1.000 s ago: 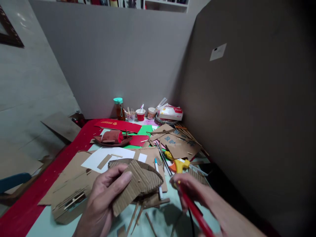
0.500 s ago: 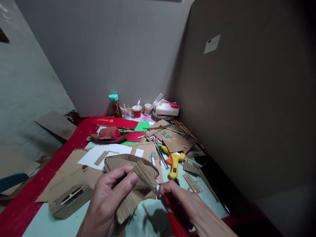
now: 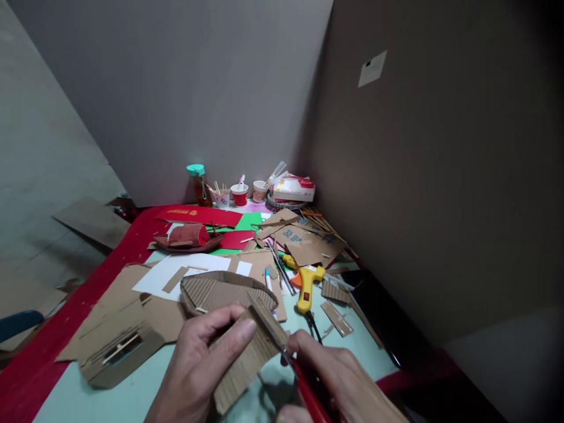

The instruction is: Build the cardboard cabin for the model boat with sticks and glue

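Note:
My left hand (image 3: 211,358) pinches a strip of corrugated cardboard (image 3: 244,367) between thumb and fingers, tilted over the near part of the table. My right hand (image 3: 337,370) is wrapped round the red handles of a pair of scissors (image 3: 304,382). Their blades lie along the upper part of the cardboard strip, pointing up and left past my left thumb. Just beyond my hands sits a boat-shaped cardboard hull (image 3: 220,289) with a ribbed deck, its near side partly hidden by my left hand.
A yellow glue gun (image 3: 308,285) and a black flat object (image 3: 374,317) lie to the right. A small brown boat model (image 3: 187,236) stands farther back. Cardboard sheets (image 3: 304,241), paper cups (image 3: 239,195) and a bottle (image 3: 199,187) line the rear; a cut cardboard piece (image 3: 121,355) lies left.
The scissors and the cardboard strip have shifted slightly down, and the blades now reach across the strip's upper part. The whole view has moved slightly, so the table items appear farther up and left.

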Demonstrator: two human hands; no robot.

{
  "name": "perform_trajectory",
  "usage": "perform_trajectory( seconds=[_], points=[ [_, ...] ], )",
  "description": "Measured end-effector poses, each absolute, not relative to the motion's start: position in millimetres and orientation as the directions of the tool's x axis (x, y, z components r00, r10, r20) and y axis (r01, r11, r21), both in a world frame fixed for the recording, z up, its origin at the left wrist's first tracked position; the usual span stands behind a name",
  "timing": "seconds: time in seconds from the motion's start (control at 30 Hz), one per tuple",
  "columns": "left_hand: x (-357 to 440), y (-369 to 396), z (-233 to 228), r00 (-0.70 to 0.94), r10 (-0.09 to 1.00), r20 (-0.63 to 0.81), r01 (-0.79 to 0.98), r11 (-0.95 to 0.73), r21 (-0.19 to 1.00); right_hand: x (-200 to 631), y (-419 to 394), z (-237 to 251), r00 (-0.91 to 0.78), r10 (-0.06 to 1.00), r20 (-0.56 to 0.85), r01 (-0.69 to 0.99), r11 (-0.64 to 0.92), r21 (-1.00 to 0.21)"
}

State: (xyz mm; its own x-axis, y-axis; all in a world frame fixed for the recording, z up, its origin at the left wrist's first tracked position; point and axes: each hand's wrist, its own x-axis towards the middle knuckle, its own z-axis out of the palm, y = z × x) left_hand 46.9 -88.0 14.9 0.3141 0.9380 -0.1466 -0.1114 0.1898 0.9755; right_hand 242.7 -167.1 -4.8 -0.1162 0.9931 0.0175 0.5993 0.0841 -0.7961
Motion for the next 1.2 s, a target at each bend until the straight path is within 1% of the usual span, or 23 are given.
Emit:
perform_trajectory(
  seconds=[0.1, 0.2, 0.3, 0.37, 0.43, 0.47, 0.53, 0.6, 0.67, 0.73, 0.77, 0.8, 0.83, 0.87, 0.9, 0.93, 0.97, 1.0, 1.1, 1.2],
  points=[
    [49.8, -90.2, 14.2, 0.358, 0.923, -0.141, -0.029, 0.162, 0.986, 238.2, -169.9, -13.3, -0.108, 0.994, 0.005, 0.586, 0.068, -0.807],
    [52.5, -92.0, 12.5, 0.411, 0.898, -0.157, 0.046, 0.152, 0.987, 233.7, -177.0, -22.7, -0.111, 0.994, 0.010, 0.640, 0.079, -0.764],
    [52.3, -94.5, 8.3, 0.437, 0.876, -0.204, 0.087, 0.185, 0.979, 239.1, -185.8, -24.5, -0.090, 0.996, 0.028, 0.673, 0.082, -0.735],
    [49.7, -94.8, 4.4, 0.420, 0.882, -0.213, 0.075, 0.200, 0.977, 250.7, -189.8, -22.5, -0.030, 0.999, 0.029, 0.684, 0.042, -0.728],
    [45.5, -93.5, 0.6, 0.389, 0.907, -0.158, 0.039, 0.155, 0.987, 266.8, -190.8, -22.3, 0.069, 0.995, 0.078, 0.719, 0.005, -0.695],
    [43.1, -92.4, -0.7, 0.373, 0.920, -0.121, 0.018, 0.124, 0.992, 275.5, -189.9, -23.9, 0.118, 0.983, 0.140, 0.753, 0.004, -0.658],
    [38.4, -90.7, -1.5, 0.346, 0.935, -0.077, -0.012, 0.086, 0.996, 292.3, -185.3, -29.9, 0.172, 0.943, 0.285, 0.847, 0.006, -0.531],
    [34.3, -90.3, 0.2, 0.357, 0.926, -0.126, -0.032, 0.147, 0.989, 306.6, -176.9, -37.1, 0.186, 0.903, 0.388, 0.930, -0.034, -0.367],
    [30.8, -91.3, 3.3, 0.406, 0.891, -0.205, -0.066, 0.252, 0.966, 318.8, -165.2, -42.3, 0.202, 0.871, 0.448, 0.966, -0.102, -0.236],
    [27.7, -92.6, 5.7, 0.457, 0.858, -0.235, -0.086, 0.305, 0.948, 329.3, -151.3, -44.5, 0.219, 0.852, 0.475, 0.973, -0.156, -0.169],
    [26.2, -92.8, 6.2, 0.471, 0.855, -0.216, -0.078, 0.284, 0.956, 334.1, -144.1, -44.8, 0.226, 0.850, 0.476, 0.973, -0.172, -0.154],
    [24.7, -92.7, 6.2, 0.467, 0.870, -0.158, -0.059, 0.208, 0.976, 338.5, -137.0, -45.0, 0.230, 0.851, 0.473, 0.973, -0.183, -0.144],
    [23.0, -92.1, 5.6, 0.444, 0.895, -0.042, -0.032, 0.063, 0.998, 342.5, -130.2, -45.3, 0.228, 0.855, 0.467, 0.974, -0.190, -0.127],
    [21.1, -91.1, 4.7, 0.413, 0.904, 0.114, 0.000, -0.125, 0.992, 345.9, -123.9, -45.9, 0.223, 0.861, 0.457, 0.975, -0.195, -0.108],
    [18.7, -89.7, 3.6, 0.375, 0.881, 0.287, 0.030, -0.321, 0.947, 348.8, -118.3, -46.8, 0.217, 0.866, 0.450, 0.976, -0.198, -0.091],
    [15.9, -88.2, 2.4, 0.340, 0.827, 0.448, 0.047, -0.491, 0.870, 351.3, -113.5, -48.0, 0.212, 0.870, 0.444, 0.977, -0.199, -0.076],
    [12.5, -86.7, 1.3, 0.321, 0.756, 0.570, 0.061, -0.617, 0.784, 353.5, -109.5, -49.6, 0.208, 0.874, 0.440, 0.978, -0.201, -0.062],
    [8.8, -85.2, 0.4, 0.319, 0.690, 0.650, 0.070, -0.701, 0.710, 355.6, -106.4, -51.4, 0.206, 0.876, 0.436, 0.977, -0.205, -0.050],
    [-2.0, -82.0, -0.7, 0.358, 0.546, 0.757, 0.106, -0.830, 0.548, 362.0, -100.8, -57.0, 0.205, 0.876, 0.436, 0.976, -0.219, -0.018],
    [-6.5, -81.2, 0.7, 0.376, 0.423, 0.824, 0.202, -0.906, 0.373, 369.3, -99.1, -60.7, 0.197, 0.873, 0.447, 0.974, -0.224, 0.009]
  ],
)
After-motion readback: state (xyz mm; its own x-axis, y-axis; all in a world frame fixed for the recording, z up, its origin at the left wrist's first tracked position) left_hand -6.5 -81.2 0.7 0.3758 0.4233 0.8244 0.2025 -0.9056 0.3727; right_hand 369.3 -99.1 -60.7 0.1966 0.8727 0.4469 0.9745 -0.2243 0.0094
